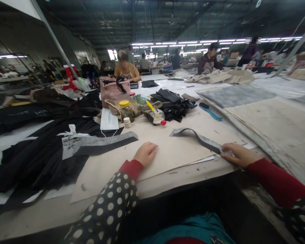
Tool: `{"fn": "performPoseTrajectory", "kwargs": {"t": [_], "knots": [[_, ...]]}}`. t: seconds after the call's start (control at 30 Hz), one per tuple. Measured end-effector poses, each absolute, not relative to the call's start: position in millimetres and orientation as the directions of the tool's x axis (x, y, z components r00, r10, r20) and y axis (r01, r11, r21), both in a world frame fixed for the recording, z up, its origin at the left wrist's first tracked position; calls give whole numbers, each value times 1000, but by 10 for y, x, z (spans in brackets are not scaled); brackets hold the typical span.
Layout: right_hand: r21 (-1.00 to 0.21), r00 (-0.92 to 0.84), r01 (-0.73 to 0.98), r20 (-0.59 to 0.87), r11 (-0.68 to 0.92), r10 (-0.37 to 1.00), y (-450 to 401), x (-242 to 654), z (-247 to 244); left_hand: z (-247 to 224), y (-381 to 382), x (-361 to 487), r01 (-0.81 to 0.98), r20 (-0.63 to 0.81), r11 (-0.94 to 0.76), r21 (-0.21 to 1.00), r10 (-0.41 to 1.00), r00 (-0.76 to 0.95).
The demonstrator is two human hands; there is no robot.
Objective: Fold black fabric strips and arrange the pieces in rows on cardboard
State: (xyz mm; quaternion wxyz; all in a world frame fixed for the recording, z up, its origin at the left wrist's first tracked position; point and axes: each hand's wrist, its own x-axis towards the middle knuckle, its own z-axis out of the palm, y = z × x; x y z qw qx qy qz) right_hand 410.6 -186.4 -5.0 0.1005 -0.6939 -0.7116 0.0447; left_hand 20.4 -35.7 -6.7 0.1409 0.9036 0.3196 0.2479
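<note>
Avoid creasing the curled strip (208,144) as the right hand (238,154) pinches its near end, the left hand (146,154) lying loose, apparently empty, on the pale board (178,149).

Curled strip (209,144) — end hidden in right hand (240,154); distant people (176,61) blurred.
</note>
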Motion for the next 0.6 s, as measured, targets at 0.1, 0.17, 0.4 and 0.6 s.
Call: {"fn": "performPoseTrajectory", "kwargs": {"t": [0.1,0.17,0.4,0.6], "knots": [[-205,-6,978,105,27,994,-2026,4077,-77,-14,-426,322,518,310,-772,369,628,714],[-208,9,978,117,16,993,-2088,4067,-92,42,-492,482,518,267,-794,319,600,754],[-224,5,974,130,25,992,-2261,4151,-134,144,-608,1334,455,316,-890,-31,423,849],[-264,-81,959,95,104,992,-2425,4381,-246,49,-481,1820,374,328,-914,-156,309,892]]}}
